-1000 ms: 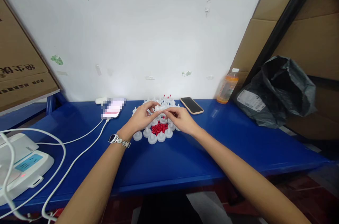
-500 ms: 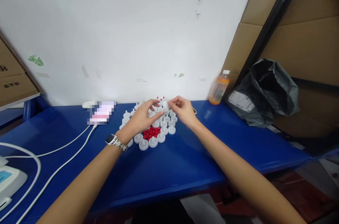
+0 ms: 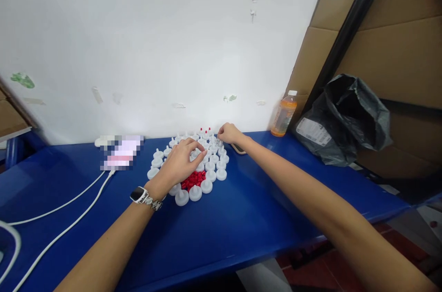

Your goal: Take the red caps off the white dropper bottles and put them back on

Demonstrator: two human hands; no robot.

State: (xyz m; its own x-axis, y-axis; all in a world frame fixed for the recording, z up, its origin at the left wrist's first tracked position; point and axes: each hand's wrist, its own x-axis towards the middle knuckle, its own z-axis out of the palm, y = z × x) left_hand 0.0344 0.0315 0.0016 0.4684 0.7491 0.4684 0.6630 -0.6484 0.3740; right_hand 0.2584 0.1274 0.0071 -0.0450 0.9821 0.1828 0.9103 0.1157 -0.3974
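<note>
Hands have parted: right hand [image 3: 229, 133] pinches a capped white cap [image 3: 211, 137] at the far rows; left hand [image 3: 181, 163] hangs unclenched over red tips [image 3: 192, 179]; most uncapped.

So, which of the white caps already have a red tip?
Only the few white caps in the far row by the wall, beside the right hand; the nearer ones are plain white.

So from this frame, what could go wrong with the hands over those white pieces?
1. The left hand hovers low over the tightly packed white pieces; a careless reach could topple several.
2. The right hand works at the far row, beside a phone its forearm partly hides, which could get nudged.
3. The loose red caps could scatter across the blue table if brushed.
</note>
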